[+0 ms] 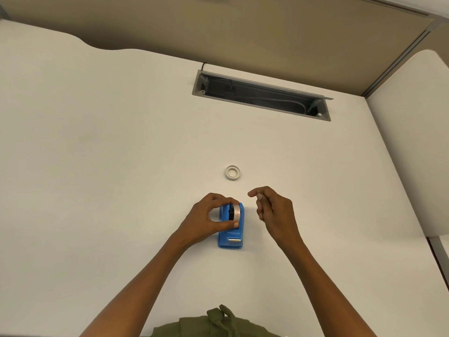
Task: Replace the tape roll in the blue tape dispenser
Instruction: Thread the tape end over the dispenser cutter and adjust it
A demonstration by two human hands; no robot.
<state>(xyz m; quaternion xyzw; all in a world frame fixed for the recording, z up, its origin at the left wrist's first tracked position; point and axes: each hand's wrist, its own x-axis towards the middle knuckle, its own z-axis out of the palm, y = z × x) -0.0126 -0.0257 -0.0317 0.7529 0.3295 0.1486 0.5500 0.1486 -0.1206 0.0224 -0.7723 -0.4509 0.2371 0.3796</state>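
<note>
The blue tape dispenser [230, 229] stands on the white tabletop [121, 154], near its front edge and roughly midway between the left and right edges, with its metal cutter blade [234, 239] at the end nearest the person. A clear tape roll [236, 212] sits upright in the dispenser's cradle at the far end. The left hand [211, 216] is at the dispenser's left side, its thumb and fingers [224, 197] curled round the roll, the thumb tip pressed on the near part of the roll's rim and the fingers arched over the far part. The right hand [273, 210] hangs in the air just to the right of the dispenser, apart from it, holding nothing; its fingers are loosely curled, with the forefinger and thumb reaching toward the left hand. A second tape roll [232, 173], whitish and lying flat, rests on the tabletop beyond the dispenser, toward the far edge and well apart from both hands. Farther back still, close to the far edge, a long cable tray [261, 96] is sunk into the tabletop, its lid raised, with grey cables showing inside. A tan partition panel [243, 27] rises behind the far edge. Both forearms are bare, and an olive-green garment [213, 324] shows at the front edge.
</note>
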